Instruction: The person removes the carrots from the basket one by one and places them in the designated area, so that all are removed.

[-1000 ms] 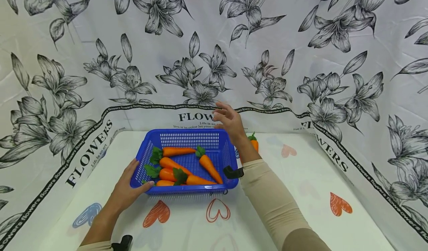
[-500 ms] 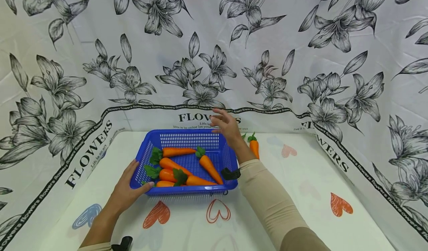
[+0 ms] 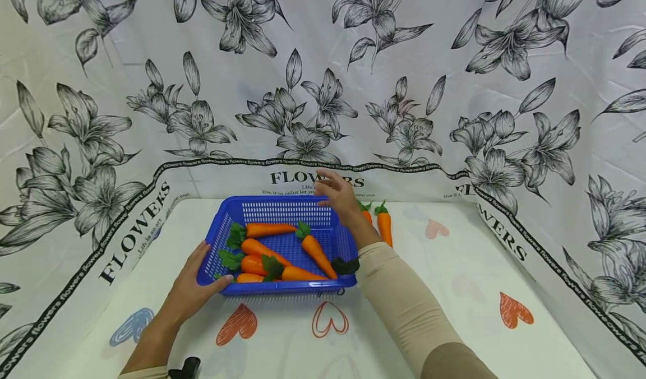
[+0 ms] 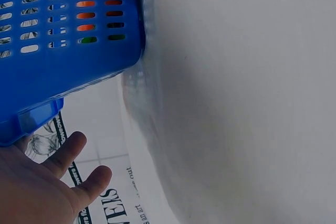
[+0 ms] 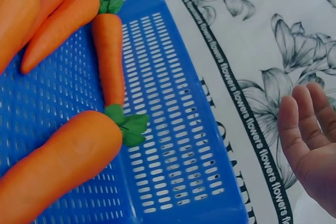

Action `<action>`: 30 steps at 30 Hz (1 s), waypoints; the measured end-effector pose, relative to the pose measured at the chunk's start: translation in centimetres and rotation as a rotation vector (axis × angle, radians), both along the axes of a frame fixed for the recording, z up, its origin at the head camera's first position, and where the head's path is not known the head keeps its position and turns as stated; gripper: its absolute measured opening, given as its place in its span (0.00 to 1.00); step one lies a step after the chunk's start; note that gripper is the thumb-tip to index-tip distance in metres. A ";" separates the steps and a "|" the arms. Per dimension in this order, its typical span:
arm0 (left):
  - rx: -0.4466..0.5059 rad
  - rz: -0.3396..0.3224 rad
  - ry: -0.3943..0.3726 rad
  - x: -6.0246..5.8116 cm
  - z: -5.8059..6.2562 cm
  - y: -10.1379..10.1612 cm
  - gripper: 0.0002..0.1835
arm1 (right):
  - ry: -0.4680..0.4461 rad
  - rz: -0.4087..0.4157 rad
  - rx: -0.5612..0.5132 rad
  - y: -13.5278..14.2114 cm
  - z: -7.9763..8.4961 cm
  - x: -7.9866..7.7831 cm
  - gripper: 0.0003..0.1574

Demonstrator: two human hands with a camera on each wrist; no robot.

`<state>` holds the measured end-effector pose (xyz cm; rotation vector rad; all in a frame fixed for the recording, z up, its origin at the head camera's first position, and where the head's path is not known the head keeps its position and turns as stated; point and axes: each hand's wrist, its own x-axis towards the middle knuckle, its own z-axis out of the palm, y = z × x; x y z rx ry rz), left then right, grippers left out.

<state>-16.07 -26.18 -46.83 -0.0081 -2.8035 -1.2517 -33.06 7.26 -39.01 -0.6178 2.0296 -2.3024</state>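
A blue plastic basket (image 3: 282, 290) with slotted walls holds several orange carrots (image 3: 316, 255) with green leafy tops. My left hand (image 3: 190, 283) rests against the basket's left side, its thumb over the front left corner of the rim. In the left wrist view, two of its fingers (image 4: 67, 156) stretch out straight below the rim. My right hand (image 3: 341, 198) is raised by the basket's back right corner with loosely bent fingers and nothing in them. The right wrist view has this hand (image 5: 314, 145) beyond the basket's slotted wall, apart from the carrots inside.
Two more carrots lie on the table right of the basket: one carrot (image 3: 384, 226) in plain sight, the other carrot (image 3: 367, 215) partly behind my right wrist. The white tabletop (image 3: 454, 334) has printed hearts. A flower-print cloth (image 3: 323, 42) hangs behind.
My right hand has drifted slightly left and down toward the basket's back right rim, uncovering more of the two carrots beside it. The left hand and the basket have stayed put.
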 end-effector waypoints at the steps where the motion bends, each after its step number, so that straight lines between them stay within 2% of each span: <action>1: -0.001 -0.001 0.002 0.0 0.0 0.0 0.55 | 0.002 0.001 -0.001 -0.1 -0.1 0.0 0.27; 12: 0.009 -0.008 0.018 0.0 0.1 0.0 0.55 | -0.044 0.042 0.011 -0.5 -0.8 0.1 0.30; 18: 0.006 -0.004 0.004 0.1 0.1 0.0 0.55 | -0.055 0.046 0.012 -0.6 -1.3 -0.1 0.27; 25: 0.002 -0.004 0.017 0.1 0.1 0.1 0.54 | -0.067 0.036 0.049 -0.6 -1.6 0.0 0.27; 30: 0.003 -0.007 0.013 0.2 0.1 0.1 0.54 | -0.107 0.071 0.112 -0.6 -2.1 -0.1 0.29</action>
